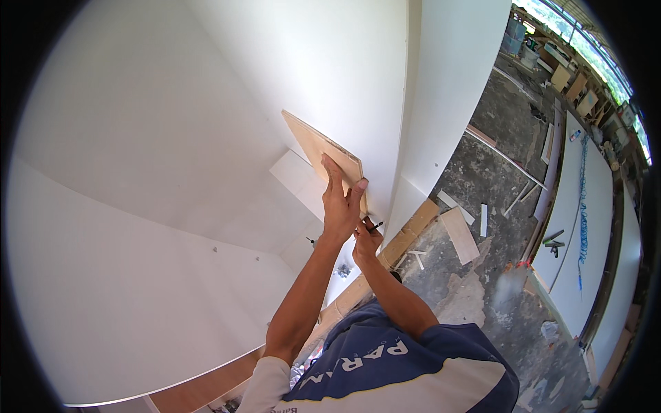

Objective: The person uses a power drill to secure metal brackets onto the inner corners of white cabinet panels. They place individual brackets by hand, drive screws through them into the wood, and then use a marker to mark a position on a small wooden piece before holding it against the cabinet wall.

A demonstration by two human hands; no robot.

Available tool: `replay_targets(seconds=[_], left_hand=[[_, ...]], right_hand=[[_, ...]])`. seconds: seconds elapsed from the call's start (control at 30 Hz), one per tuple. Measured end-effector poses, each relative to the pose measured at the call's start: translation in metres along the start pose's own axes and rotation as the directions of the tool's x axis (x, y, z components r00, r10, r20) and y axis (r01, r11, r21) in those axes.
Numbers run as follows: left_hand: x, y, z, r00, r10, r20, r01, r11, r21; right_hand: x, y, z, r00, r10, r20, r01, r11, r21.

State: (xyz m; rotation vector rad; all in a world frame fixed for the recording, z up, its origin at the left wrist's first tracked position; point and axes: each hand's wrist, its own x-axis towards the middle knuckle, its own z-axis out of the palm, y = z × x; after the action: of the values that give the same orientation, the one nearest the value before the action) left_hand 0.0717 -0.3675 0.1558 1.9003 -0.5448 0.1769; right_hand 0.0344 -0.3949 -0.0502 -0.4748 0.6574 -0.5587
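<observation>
A thin piece of plywood [320,143] with a pale brown face is held up against the inner side of a tall white panel [323,62]. My left hand [339,206] grips it, fingers laid on its face and thumb at its right edge. Just below, my right hand [368,242] is closed around a slim dark pencil [375,226], close to the plywood's lower corner and the panel. Part of the pencil is hidden by the fingers. A small white board [297,180] shows behind the plywood, inside the white cabinet-like box [138,275].
A wooden strip [420,219] runs along the base of the panel. Offcuts [460,235] and narrow white strips lie on the rough concrete floor [475,282]. To the right, a large white sheet [595,227] carries a coiled blue hose [584,199] and a green-and-black clamp [553,242].
</observation>
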Motion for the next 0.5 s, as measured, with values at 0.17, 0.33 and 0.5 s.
replay_targets(seconds=[0.17, 0.33, 0.5], left_hand=[[-0.001, -0.004, 0.005, 0.998, 0.033, -0.046, -0.032, 0.999, 0.009], [-0.001, -0.003, 0.007, 0.998, 0.045, -0.044, -0.041, 0.995, 0.088], [0.0, 0.005, 0.005, 0.997, -0.073, 0.026, 0.073, 0.997, -0.014]], right_hand=[[-0.002, -0.003, 0.004, 1.0, -0.005, 0.018, 0.005, 1.0, -0.022], [0.0, -0.017, 0.014, 0.995, 0.099, -0.028, -0.101, 0.99, -0.098], [0.002, -0.024, 0.015, 0.987, 0.148, 0.054, -0.143, 0.986, -0.087]])
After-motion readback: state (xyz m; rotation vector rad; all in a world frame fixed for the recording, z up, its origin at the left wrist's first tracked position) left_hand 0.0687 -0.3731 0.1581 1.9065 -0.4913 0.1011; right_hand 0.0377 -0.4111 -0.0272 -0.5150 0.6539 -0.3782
